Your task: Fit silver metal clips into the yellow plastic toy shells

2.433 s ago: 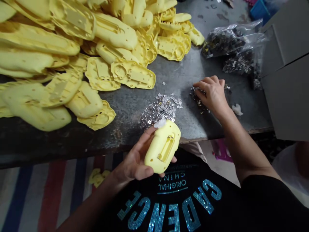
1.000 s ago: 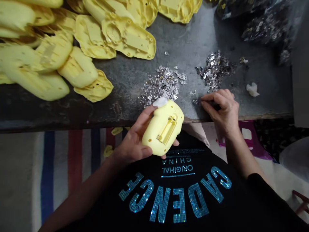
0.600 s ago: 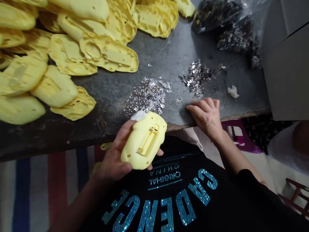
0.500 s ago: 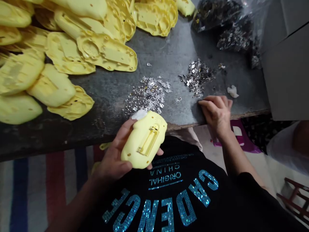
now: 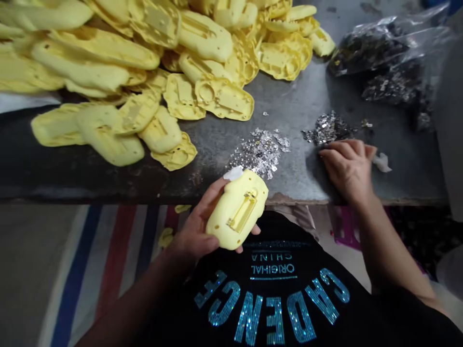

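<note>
My left hand (image 5: 202,221) is wrapped round a yellow plastic shell (image 5: 237,212), held over my lap with its long rectangular compartment facing up. Small metal pieces show at both ends of that compartment. White material covers a fingertip of this hand. On the dark table, my right hand (image 5: 349,164) rests at the near side of a pile of small metal parts (image 5: 329,126), its fingers bent downward and together; whatever they pinch is hidden. A second pile of small metal parts (image 5: 258,152) lies just beyond the held shell.
Many yellow shells (image 5: 119,72) are heaped across the back and left of the table (image 5: 289,101). Clear plastic bags of metal parts (image 5: 390,72) lie at the back right. A white scrap (image 5: 382,163) is beside my right hand. The table's front edge runs before my body.
The camera view has shifted left, so the table and piles appear further right. My right hand has moved further onto the near part of the right pile. My left hand still holds the shell.
</note>
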`<state>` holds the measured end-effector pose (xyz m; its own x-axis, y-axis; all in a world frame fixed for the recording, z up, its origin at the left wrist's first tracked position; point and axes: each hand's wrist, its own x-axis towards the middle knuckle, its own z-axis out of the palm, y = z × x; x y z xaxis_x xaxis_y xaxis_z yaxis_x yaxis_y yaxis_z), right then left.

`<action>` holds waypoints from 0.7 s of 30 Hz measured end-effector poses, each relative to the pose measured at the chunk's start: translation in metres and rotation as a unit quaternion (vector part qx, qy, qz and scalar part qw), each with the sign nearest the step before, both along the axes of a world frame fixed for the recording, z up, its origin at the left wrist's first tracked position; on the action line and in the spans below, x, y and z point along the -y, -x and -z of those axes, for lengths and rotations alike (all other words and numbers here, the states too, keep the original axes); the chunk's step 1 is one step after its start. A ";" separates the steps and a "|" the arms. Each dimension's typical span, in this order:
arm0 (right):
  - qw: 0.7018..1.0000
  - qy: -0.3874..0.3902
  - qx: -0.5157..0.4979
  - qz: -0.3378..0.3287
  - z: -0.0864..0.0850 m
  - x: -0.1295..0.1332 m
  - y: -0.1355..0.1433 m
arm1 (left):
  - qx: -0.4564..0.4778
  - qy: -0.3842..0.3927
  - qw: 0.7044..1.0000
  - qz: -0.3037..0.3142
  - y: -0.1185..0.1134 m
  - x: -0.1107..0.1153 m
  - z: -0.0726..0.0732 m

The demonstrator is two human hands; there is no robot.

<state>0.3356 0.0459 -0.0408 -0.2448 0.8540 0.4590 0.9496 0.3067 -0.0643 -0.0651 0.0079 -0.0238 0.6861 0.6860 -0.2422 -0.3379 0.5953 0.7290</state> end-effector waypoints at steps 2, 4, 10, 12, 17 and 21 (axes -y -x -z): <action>1.000 0.000 -0.019 0.013 -0.009 0.000 -0.003 | -0.004 0.017 1.000 -0.012 0.005 0.000 0.000; 0.999 0.030 -0.036 0.004 -0.017 -0.005 0.013 | 0.011 0.017 0.999 -0.025 0.007 0.001 0.003; 0.979 0.162 -0.023 -0.119 -0.017 -0.032 0.085 | 0.029 0.021 0.999 -0.031 0.016 0.009 0.016; 0.975 0.169 -0.033 -0.141 -0.015 -0.033 0.085 | 0.039 0.022 0.998 -0.036 0.020 0.012 0.019; 0.980 0.128 -0.114 -0.103 -0.023 -0.026 0.065 | 0.047 0.019 0.998 -0.046 0.022 0.011 0.021; 0.979 0.139 -0.109 -0.098 -0.027 -0.040 0.085 | 0.023 0.019 0.999 -0.033 0.017 0.007 0.011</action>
<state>0.2507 0.0855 -0.0140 -0.3387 0.8996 0.2757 0.8289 0.4240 -0.3649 -0.0817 0.0006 -0.0351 0.6502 0.7216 -0.2378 -0.4107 0.5970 0.6891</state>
